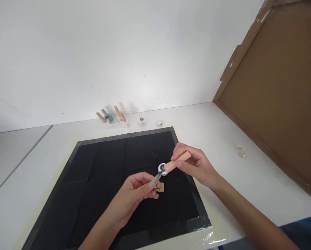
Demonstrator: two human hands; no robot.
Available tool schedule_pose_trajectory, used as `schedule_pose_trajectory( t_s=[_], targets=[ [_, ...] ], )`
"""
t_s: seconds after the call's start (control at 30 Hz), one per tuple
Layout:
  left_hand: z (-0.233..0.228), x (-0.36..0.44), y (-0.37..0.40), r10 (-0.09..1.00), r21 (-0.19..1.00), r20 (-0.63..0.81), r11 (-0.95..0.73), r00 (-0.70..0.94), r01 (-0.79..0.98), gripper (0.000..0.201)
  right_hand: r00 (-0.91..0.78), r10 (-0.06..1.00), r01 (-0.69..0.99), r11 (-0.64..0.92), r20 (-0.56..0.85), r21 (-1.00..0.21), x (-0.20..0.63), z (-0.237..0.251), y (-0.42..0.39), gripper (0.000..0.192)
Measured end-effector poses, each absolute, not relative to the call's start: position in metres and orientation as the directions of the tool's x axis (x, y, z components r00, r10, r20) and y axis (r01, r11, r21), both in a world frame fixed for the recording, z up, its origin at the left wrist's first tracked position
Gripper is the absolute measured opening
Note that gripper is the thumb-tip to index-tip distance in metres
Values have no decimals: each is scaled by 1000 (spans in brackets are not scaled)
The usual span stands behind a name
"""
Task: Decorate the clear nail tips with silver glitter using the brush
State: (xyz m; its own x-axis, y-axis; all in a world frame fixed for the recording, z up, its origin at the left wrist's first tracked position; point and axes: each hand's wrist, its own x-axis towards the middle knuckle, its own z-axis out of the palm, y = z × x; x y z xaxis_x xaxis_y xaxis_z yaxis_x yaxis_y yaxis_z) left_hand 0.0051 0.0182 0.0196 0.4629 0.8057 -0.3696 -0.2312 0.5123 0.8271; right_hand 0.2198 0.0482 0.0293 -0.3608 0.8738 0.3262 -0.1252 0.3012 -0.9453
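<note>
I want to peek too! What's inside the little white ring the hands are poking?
Inside the white ring sits something small, dark and shiny. The tweezers in the left hand reach into it, covering part. The right hand holds the ring's tan handle. Finer detail is too small to tell.

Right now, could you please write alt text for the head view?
Two hands work over a black mat: the left hand holds tweezers to a small white ring on a peach stick held by the right hand.

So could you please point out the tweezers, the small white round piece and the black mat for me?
tweezers (157, 178): head view, on the metal shaft.
small white round piece (161, 168): head view, on its rim.
black mat (98, 173): head view, on a bare part left of the hands.
</note>
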Motion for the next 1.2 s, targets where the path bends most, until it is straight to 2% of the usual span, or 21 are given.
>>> schedule_pose_trajectory(
  t_s=[0.2,0.37,0.87,1.03,1.2],
  targets=[
    [17,5,17,803,802,-359,526,475,-282,9,-400,780,-201,437,481,-877,216,29,42,10],
    [16,5,17,800,798,-339,523,494,-300,9,-433,771,-155,446,466,-882,213,29,40,15],
    [11,2,17,787,754,-363,563,499,-338,9,-344,779,-76,533,524,-843,213,32,44,12],
    [10,1,18,786,751,-364,565,501,-341,9,-306,770,-101,558,560,-824,213,32,44,11],
    [13,3,20,783,747,-358,567,508,-347,9,-383,732,-131,560,563,-818,212,32,43,13]
  ],
)
